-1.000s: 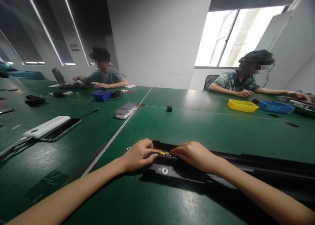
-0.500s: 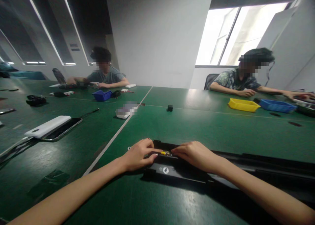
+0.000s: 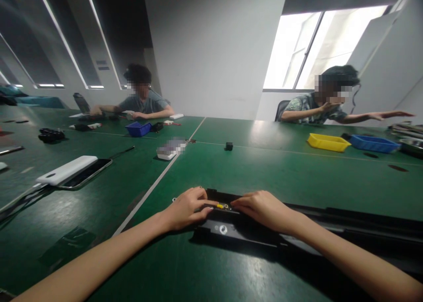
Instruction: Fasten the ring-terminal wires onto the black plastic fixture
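A long black metal housing [image 3: 246, 235] lies on the green table, stretching away to the right. Inside its left end is a ring terminal [image 3: 220, 206] with a yellow sleeve. The fingers of my left hand [image 3: 187, 209] are closed at the sleeve, index finger on it and thumb just below. My right hand [image 3: 264, 207] reaches into the housing from the other side, fingertips pressed together beside the terminal's metal ring. Whatever those fingers pinch, if anything, is too small to make out. A small metal ring [image 3: 174, 199] shows just left of my left hand.
A small black cube [image 3: 228, 146] stands beyond my hands. Farther right are a yellow bin [image 3: 328, 142] and a blue bin [image 3: 374, 143]. At left lie a white power bank [image 3: 68, 169] and a phone [image 3: 87, 175]. Two people sit across the table [image 3: 198, 271].
My hands and the ring terminal stay almost in place. The person across at right has raised one hand to the face and stretched the other arm out over the table.
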Demonstrator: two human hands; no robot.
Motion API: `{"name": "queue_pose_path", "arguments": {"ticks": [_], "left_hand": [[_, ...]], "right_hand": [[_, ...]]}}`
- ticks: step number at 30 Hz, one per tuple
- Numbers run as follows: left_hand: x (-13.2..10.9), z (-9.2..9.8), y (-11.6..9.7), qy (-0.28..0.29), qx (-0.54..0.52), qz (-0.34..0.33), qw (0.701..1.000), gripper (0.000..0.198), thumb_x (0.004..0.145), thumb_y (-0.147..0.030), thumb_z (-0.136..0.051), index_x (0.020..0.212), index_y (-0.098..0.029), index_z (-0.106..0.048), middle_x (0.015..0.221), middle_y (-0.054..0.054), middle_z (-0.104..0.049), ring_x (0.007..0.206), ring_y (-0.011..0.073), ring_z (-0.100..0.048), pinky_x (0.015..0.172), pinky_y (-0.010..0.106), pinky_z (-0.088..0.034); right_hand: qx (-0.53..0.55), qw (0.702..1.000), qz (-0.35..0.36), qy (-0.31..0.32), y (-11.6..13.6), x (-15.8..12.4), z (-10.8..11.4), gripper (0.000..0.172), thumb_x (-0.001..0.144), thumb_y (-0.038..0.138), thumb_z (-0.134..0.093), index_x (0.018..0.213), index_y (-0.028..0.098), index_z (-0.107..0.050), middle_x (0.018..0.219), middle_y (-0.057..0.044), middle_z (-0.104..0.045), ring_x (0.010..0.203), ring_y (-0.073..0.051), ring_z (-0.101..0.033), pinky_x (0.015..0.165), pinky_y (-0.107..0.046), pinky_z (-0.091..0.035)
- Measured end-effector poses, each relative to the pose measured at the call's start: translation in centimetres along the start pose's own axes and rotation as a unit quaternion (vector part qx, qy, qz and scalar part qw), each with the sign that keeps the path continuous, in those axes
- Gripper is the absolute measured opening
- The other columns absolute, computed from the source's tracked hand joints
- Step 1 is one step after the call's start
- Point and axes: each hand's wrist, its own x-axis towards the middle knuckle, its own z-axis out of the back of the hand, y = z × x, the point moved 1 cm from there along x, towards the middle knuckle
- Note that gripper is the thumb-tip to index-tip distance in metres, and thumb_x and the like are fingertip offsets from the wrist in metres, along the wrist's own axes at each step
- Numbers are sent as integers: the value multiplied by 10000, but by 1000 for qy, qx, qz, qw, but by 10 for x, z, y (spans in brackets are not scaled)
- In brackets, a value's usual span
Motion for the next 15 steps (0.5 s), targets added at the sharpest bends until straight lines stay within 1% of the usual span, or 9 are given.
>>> {"name": "queue_pose_path", "arguments": {"ticks": [4, 8, 15], "left_hand": [[-2, 0, 1, 6, 1, -6, 1000, 368, 972, -373, -317, 1220, -239, -554, 917, 63, -498, 845, 192, -471, 773, 310, -402], [-3, 2, -1, 8, -2, -3, 1000, 397, 975, -397, -292, 1216, -225, -556, 923, 67, -497, 847, 194, -472, 775, 314, -404], [-1, 2, -1, 13, 0, 1, 1000, 385, 980, -380, -284, 1227, -234, -541, 931, 63, -500, 856, 193, -473, 790, 319, -401]], "right_hand": [[2, 1000, 3, -1, 0, 0, 0, 289, 929, 268, -411, 1060, 215, -663, 984, -51, -694, 823, -180, -656, 719, -266, -486], [2, 1000, 4, -6, -1, 0, -1, 287, 928, 273, -415, 1064, 217, -661, 996, -47, -692, 836, -181, -654, 729, -268, -485], [2, 1000, 6, -4, -2, 0, -1, 288, 927, 271, -414, 1060, 218, -664, 984, -50, -695, 821, -174, -656, 717, -262, -486]]}}
